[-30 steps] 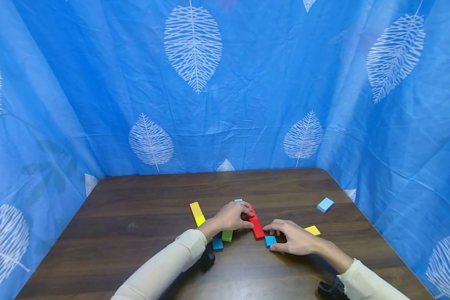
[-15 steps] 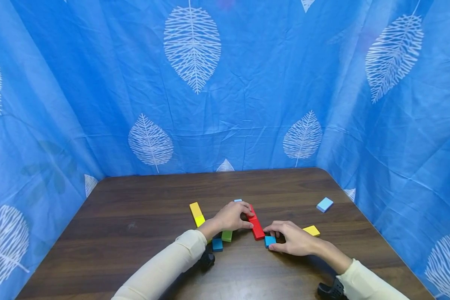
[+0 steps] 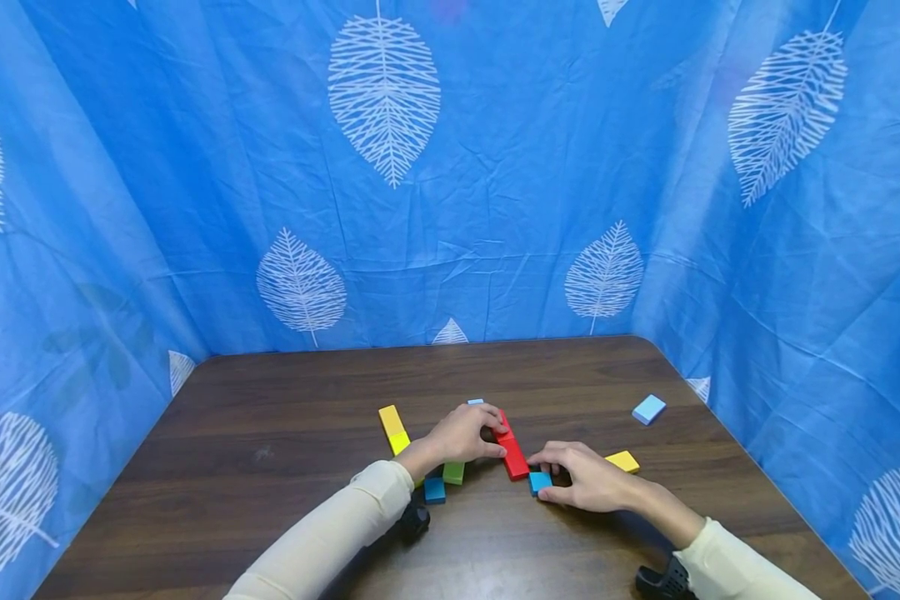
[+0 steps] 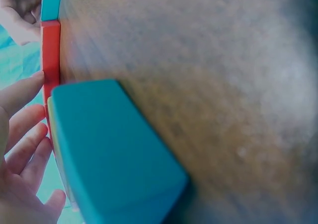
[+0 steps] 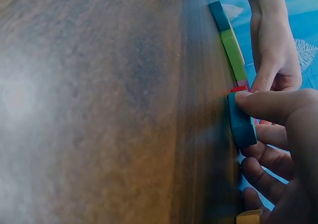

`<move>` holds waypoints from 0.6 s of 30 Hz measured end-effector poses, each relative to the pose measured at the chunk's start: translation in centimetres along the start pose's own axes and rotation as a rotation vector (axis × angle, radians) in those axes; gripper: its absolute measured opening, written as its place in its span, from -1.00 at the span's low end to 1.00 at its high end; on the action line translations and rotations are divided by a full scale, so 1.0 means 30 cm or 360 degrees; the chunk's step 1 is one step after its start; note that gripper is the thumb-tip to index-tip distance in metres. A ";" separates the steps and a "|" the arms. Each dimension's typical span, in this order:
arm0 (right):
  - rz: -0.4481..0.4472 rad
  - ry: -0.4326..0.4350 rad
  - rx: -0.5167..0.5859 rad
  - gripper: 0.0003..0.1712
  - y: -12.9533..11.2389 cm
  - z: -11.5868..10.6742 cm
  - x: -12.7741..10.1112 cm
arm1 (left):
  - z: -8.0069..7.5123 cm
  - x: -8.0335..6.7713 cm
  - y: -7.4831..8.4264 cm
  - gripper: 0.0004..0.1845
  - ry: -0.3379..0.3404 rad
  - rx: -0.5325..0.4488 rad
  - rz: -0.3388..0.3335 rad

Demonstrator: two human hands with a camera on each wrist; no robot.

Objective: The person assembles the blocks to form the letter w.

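Note:
Two red blocks point(image 3: 516, 460) lie end to end on the table, making a slanting bar. My left hand point(image 3: 459, 435) holds this bar, its thumb against the left side and its fingers over the far block. At the near end sits a small blue block point(image 3: 539, 482), which my right hand point(image 3: 588, 477) pinches between thumb and fingers. The right wrist view shows the thumb on that blue block point(image 5: 241, 120), close to the red. Under the left wrist are a green block point(image 3: 453, 472) and another blue block point(image 3: 435, 490), large in the left wrist view.
Yellow blocks point(image 3: 394, 427) run in a line left of the left forearm. A single yellow block point(image 3: 624, 462) lies behind the right hand, and a pale blue block point(image 3: 648, 409) farther back right. Another pale blue piece point(image 3: 476, 402) peeks out beyond the left hand. A leaf-patterned curtain point(image 3: 450, 208) surrounds the table.
The right hand and its blue block have barely shifted. The left hand keeps its place on the red blocks, and the other blocks stay where they were.

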State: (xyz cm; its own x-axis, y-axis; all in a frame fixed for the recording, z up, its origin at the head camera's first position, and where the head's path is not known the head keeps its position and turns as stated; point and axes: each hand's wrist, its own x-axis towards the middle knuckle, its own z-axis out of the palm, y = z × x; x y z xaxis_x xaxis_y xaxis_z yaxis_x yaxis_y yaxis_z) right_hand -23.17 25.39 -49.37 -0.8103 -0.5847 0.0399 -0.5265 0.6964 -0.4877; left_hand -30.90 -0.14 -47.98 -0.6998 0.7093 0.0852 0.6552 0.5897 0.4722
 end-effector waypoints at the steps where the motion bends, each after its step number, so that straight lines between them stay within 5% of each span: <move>1: 0.0002 0.0001 -0.0005 -0.48 0.001 0.000 -0.001 | 0.000 0.000 0.000 -0.60 0.0001 0.0000 0.0000; 18: 0.0059 0.0192 -0.0132 -0.51 0.069 -0.099 -0.130 | -0.002 -0.007 0.006 -0.55 -0.0022 0.0016 -0.0032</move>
State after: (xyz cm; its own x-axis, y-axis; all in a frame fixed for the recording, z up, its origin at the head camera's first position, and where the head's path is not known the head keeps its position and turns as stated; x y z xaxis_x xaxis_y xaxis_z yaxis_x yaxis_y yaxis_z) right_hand -21.87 30.34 -47.96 -0.8519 -0.5073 0.1303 -0.5113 0.7513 -0.4173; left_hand -30.66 -0.20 -47.87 -0.7090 0.7024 0.0635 0.6437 0.6077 0.4651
